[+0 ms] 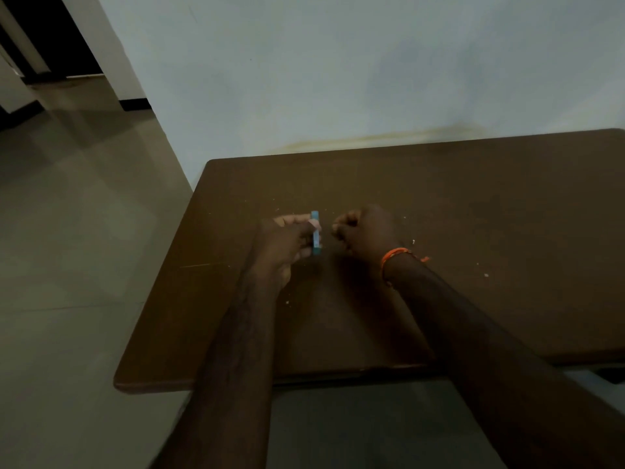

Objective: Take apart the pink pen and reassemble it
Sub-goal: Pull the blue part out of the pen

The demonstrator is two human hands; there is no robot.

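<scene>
My left hand point(287, 242) grips a short, light blue pen part point(316, 236), held nearly upright just above the brown table point(439, 198). A small pinkish bit shows at my fingertips beside it, too small to make out. My right hand point(363, 231) is a closed fist a short way to the right of the blue part, apart from it; whether it holds anything inside is hidden. An orange thread band point(395, 257) circles my right wrist.
Small pale crumbs point(486, 275) are scattered over the table. A pale wall point(338, 79) rises directly behind the table. Tiled floor point(67, 231) lies to the left, and the table's near edge point(236, 384) is under my forearms.
</scene>
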